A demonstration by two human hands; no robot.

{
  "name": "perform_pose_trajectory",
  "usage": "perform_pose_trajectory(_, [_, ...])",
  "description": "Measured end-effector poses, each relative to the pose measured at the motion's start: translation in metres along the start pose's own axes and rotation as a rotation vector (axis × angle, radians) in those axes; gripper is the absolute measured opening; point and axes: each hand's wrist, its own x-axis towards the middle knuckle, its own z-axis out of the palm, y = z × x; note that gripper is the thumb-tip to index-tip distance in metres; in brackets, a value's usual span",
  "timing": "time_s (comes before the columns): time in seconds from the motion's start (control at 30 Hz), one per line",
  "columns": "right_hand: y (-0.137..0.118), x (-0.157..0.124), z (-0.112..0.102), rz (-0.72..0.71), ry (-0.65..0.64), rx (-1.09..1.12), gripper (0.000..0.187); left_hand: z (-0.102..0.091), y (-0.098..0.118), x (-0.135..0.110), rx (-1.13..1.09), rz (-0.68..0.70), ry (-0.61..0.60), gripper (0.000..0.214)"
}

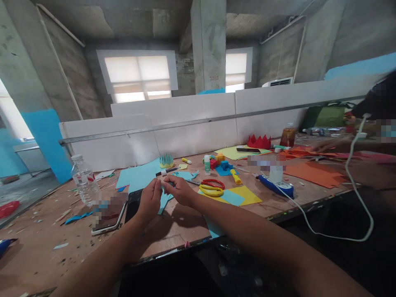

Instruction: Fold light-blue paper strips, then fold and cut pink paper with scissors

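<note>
Close fingertip work seems to be in hand, probably on a small scrap of paper; the next move likely calls for a light, careful touch. The left hand (151, 200) and right hand (178, 190) meet above the worktop (37, 231), fingers bent, forearms (241, 225) converging. What they pinch, if anything, I cannot tell; light-blue paper (139, 173) lies just beyond them.

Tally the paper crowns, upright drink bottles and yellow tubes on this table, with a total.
Paper crowns: 2 (red crown, teal-and-yellow crown)
Upright drink bottles: 2 (clear bottle, brown-filled bottle)
Yellow tubes: 2 (nearer tube, farther tube)
Total: 6
</note>
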Motion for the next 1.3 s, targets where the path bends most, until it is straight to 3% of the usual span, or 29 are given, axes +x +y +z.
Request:
perform_pose_trajectory(0.1, [0.005,0.003,-0.003,0.041,0.066,0.071,0.028,-0.002,0.002,0.001,0.01,0.001,0.019,0.04])
perform_pose_trajectory(0.23, [0.011,0.008,-0.008,0.063,0.158,0.127,0.032,-0.003,0.0,0.002,-0.02,0.007,-0.065,0.038])
perform_pose_trajectory(0.5, [0.008,0.008,-0.012,0.064,0.151,0.142,0.031,0.0,-0.002,0.002,-0.091,-0.012,-0.155,0.037])
perform_pose_trajectory(0.8, [0.017,0.012,-0.013,0.127,0.241,0.174,0.033,-0.002,-0.007,0.005,0.018,-0.008,-0.033,0.027])
perform_pose_trajectory(1.07, [0.016,0.012,-0.011,0.179,0.099,0.207,0.036,-0.003,-0.01,0.006,0.044,-0.032,0.002,0.032])
perform_pose_trajectory(1.3, [0.025,0.012,-0.013,0.221,0.102,0.102,0.025,-0.004,-0.009,0.006,0.06,-0.031,0.018,0.031])
